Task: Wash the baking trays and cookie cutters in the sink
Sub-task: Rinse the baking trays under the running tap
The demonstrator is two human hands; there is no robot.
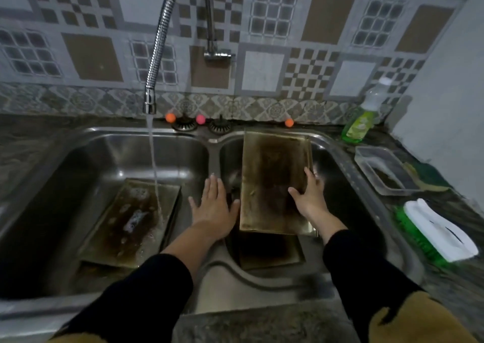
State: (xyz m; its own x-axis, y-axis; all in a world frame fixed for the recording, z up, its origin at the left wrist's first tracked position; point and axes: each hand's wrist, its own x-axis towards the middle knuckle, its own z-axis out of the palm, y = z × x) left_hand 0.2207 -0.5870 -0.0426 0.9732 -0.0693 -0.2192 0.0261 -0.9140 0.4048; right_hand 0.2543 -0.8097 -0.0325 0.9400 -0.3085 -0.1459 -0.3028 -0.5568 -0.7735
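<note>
Double steel sink (207, 285) set in mottled stone table, patterned tile wall behind. Tap (149, 101) runs onto stained baking tray (125, 219) in left basin. Your left hand (213, 206) spread flat over divider, frame centre. Your right hand (309, 194) grips tilted, tarnished tray (272, 177) in right basin, another tray (269, 251) beneath.

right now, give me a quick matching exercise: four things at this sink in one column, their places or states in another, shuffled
Things:
1. left hand
2. right hand
3. tray in left basin
4. dish soap bottle

Places or states:
A. under the running water
B. standing on the counter by the wall
C. open over the sink divider
D. gripping the tray in the right basin

Pairs: 1-C, 2-D, 3-A, 4-B
</note>
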